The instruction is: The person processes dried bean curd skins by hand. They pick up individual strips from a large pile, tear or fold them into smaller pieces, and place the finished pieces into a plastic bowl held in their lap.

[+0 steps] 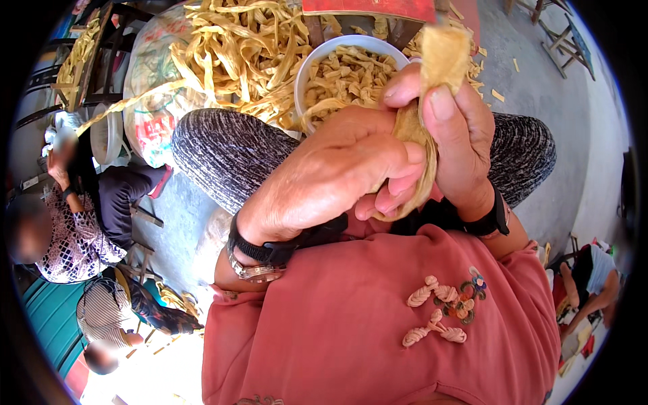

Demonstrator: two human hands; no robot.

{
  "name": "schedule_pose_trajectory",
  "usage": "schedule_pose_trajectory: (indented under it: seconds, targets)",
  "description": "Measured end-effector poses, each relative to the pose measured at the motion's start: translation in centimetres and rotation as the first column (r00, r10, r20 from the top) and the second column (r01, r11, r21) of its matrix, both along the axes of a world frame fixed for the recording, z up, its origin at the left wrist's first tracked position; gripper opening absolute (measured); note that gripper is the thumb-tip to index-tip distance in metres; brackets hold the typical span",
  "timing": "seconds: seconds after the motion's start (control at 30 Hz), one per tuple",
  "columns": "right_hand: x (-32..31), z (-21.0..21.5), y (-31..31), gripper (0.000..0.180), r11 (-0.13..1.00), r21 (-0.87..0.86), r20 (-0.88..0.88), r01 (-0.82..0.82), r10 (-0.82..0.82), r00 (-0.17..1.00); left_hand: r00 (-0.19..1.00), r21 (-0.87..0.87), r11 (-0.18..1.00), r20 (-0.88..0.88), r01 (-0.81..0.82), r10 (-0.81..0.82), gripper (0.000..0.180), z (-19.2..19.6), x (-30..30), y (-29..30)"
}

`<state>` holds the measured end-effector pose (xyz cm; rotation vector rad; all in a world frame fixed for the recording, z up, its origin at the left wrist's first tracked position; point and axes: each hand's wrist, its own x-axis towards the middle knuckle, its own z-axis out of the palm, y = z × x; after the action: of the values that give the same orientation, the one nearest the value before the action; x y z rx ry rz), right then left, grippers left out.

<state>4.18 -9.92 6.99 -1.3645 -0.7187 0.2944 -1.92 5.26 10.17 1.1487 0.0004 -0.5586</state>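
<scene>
A yellowish-tan strip [413, 128], which looks like tofu skin, is held up between both my hands above my lap. My left hand [331, 169] is closed round its lower, folded part, with the fingertips curled under it. My right hand [466, 138] pinches it between thumb and fingers, and a flat end sticks up past the thumb. Part of the strip is hidden inside the fingers. Just beyond my hands stands a white bowl [302, 94] holding many short, knotted-looking pieces [347, 71] of the same stuff.
Long loose strips [250, 40] are heaped left of the bowl on a plastic sheet [152, 101]. A red stool [371, 8] stands behind the bowl. Scraps lie on the grey floor at right. Two people [81, 229] sit at left; another person [597, 283] is at far right.
</scene>
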Motion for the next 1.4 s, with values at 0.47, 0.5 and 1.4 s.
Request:
schedule_pose_trajectory:
  seconds: [0.47, 0.5, 1.4]
  targets:
    - [1.1, -1.0, -2.5, 0.037, 0.859, -0.31, -0.317, -0.407, 0.311, 0.896, 0.463, 0.418, 0.559, 0.884, -0.716, -0.068, 0.015, -4.4, -1.7, -0.7]
    - [1.2, -1.1, -2.7, 0.037, 0.851, -0.338, -0.293, -0.403, 0.312, 0.904, 0.517, 0.424, 0.595, 0.856, -0.683, -0.015, 0.014, -4.8, -1.7, -0.5]
    - [2.3, -3.6, -0.8, 0.059, 0.908, -0.419, -0.196, 0.01, -0.101, 0.976, 0.887, -0.153, 0.94, 0.313, -0.304, 0.338, 0.04, -9.0, 1.4, -0.1]
